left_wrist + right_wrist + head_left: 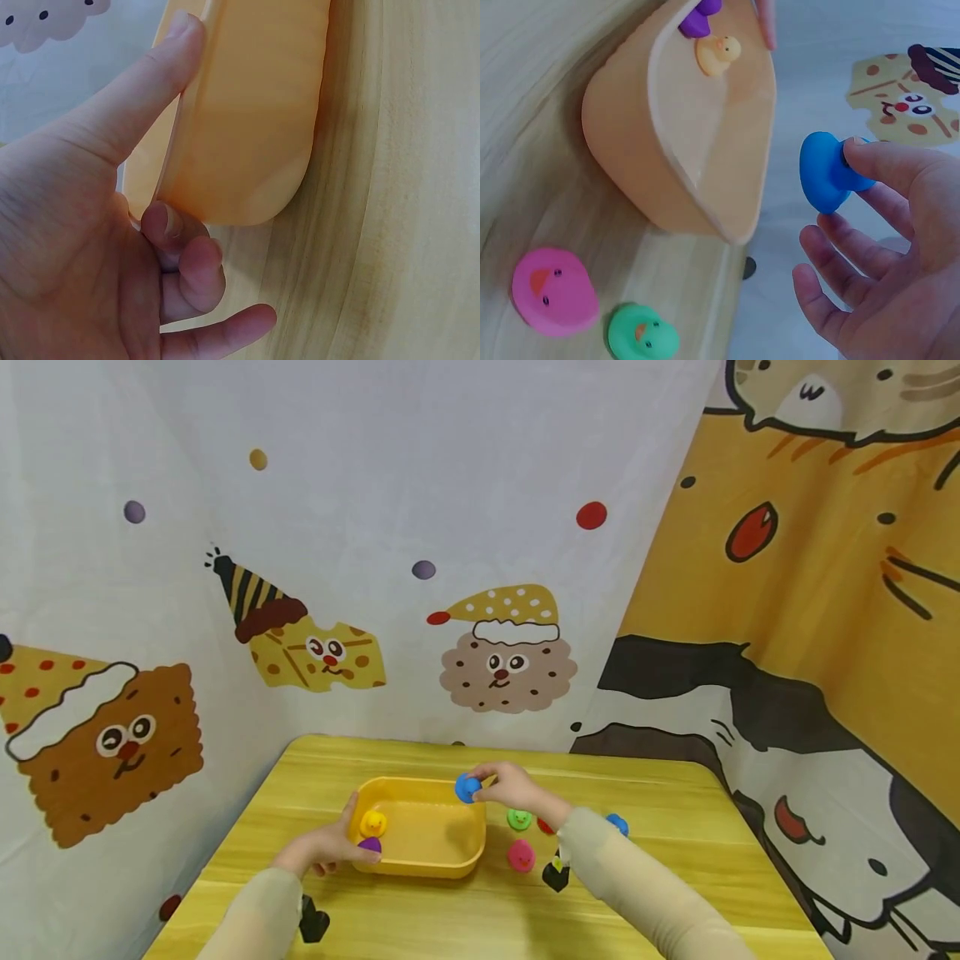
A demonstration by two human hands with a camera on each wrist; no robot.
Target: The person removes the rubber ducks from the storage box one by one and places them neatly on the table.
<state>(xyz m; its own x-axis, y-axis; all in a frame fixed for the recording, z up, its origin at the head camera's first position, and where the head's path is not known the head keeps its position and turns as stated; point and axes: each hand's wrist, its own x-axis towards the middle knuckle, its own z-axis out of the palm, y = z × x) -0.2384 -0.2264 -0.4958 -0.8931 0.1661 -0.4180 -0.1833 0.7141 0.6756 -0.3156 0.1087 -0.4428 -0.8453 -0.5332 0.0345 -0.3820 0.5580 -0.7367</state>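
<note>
My right hand [513, 787] pinches a blue rubber duck [826, 172] between thumb and fingers. It holds the duck above the right back part of a yellow plastic tub [420, 867]. My left hand [324, 847] grips the tub's left end; in the left wrist view the thumb lies along the rim and the fingers curl near the corner. Inside the tub, at its left end, sit a yellow duck [373, 823] and a purple duck [370, 845], the latter partly hidden by the left thumb in the head view.
Right of the tub, a green duck [518, 819], a pink duck [521, 857] and a partly hidden red toy [545, 827] lie on the wooden table [420, 918]. Another blue toy [617, 823] lies beyond the right forearm. A printed cloth [480, 468] hangs behind the table.
</note>
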